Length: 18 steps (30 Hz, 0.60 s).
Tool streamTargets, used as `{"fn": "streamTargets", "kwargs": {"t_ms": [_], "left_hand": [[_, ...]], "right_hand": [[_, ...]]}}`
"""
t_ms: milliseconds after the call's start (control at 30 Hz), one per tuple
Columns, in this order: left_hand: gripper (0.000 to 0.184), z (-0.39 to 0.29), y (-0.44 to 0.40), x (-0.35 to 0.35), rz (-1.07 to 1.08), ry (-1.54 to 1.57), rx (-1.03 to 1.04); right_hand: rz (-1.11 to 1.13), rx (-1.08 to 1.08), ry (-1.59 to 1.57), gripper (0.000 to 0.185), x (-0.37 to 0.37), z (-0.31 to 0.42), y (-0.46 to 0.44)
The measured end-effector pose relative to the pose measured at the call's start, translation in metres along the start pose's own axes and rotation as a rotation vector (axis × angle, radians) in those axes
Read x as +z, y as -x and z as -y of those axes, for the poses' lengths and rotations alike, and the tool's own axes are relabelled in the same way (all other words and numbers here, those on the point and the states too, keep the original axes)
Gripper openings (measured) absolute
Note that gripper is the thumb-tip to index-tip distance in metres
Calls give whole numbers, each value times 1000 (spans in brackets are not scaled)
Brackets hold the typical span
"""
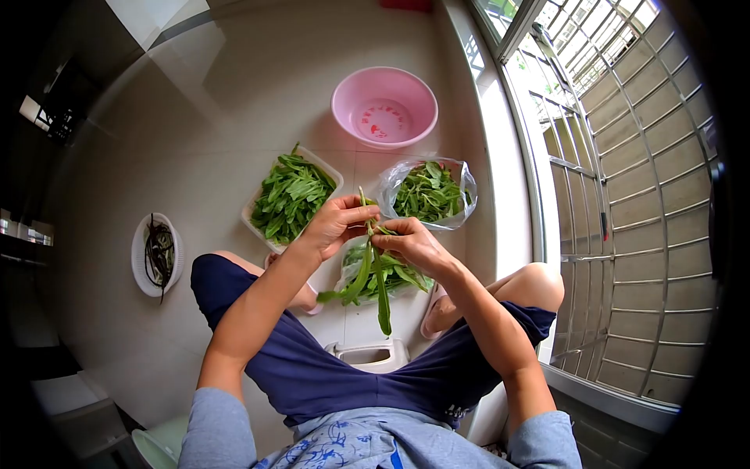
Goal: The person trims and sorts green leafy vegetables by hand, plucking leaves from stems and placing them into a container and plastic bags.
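Note:
Between my two hands hangs a leafy green stem [382, 285], its long narrow leaves pointing down. My left hand [341, 223] pinches the stem near its top, and the fingers of my right hand [410, 241] are closed on it just beside. Below them a pile of leafy greens [402, 275] lies on plastic on the floor, partly hidden by the hands. Beyond my left hand stands a pale tray [331, 170] heaped with leaves [291, 194]. Past my right hand is a clear plastic bag [466, 205] with more leafy stems [428, 191].
A pink basin [418, 133] stands farther out on the tiled floor. At the left is a white oval basket [139, 262] with dark, thin strands [160, 252]. A stool [396, 353] shows between my legs. A window with a metal grille [617, 203] runs along the right.

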<state>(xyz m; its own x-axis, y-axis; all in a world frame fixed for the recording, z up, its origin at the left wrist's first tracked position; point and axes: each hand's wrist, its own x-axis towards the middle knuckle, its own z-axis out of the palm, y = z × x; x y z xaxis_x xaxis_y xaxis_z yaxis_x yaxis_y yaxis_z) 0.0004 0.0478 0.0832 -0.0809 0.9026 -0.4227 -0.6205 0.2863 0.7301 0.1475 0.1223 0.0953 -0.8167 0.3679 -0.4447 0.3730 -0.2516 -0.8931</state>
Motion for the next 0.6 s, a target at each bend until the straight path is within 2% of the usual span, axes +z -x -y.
{"fn": "streamTargets", "kwargs": {"t_ms": [100,367,467,600], "left_hand": [[6,-4,0,-4,33,-45,23],[8,-1,1,-2,110,-179,62],[10,-4,3,0,107,-256,30],[10,-4,3,-1,148,-169,23]], "right_hand": [[-2,50,-147,12,-7,5,3],[-2,5,-88,12,-8,6,6],[51,39,-197,11,-10,4,5],[121,37,-388,10,-11,-1,3]]}}
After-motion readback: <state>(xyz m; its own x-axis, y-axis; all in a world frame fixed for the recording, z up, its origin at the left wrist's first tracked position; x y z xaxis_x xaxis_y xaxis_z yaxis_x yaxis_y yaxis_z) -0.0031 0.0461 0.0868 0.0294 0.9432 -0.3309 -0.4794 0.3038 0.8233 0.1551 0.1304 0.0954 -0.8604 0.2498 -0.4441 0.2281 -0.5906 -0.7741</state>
